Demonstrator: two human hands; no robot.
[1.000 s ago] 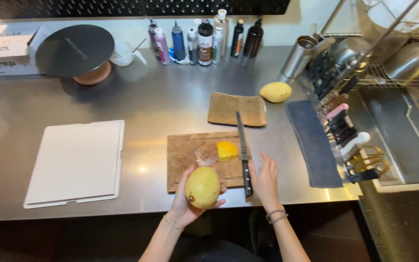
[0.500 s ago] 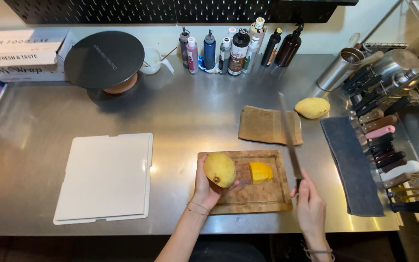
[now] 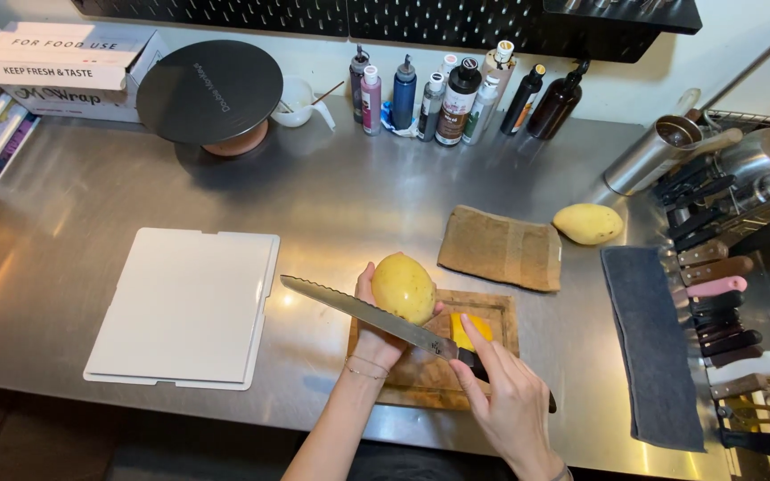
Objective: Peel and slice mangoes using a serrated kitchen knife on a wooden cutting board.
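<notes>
Steel desk [image 3: 118,169] under me is shiny and looks slippery, so the wooden cutting board [image 3: 492,312] could slide if I press hard. On this board my left hand [image 3: 376,334] is closed around a whole yellow mango [image 3: 403,287], holding it up, and my right hand [image 3: 505,405] is closed on the handle of the long serrated knife [image 3: 358,312]. The blade lies just below the mango and crosses my left fingers, so I think a slip on the smooth round skin could cut them.

By size, I count: one white cutting board [image 3: 184,307] at the left, one grey cloth [image 3: 648,347], one round black stand [image 3: 209,89], one brown towel [image 3: 501,248], two whole mangoes with the second mango [image 3: 588,223] beside the towel, and one cut mango piece [image 3: 470,328] on the wooden board.
</notes>
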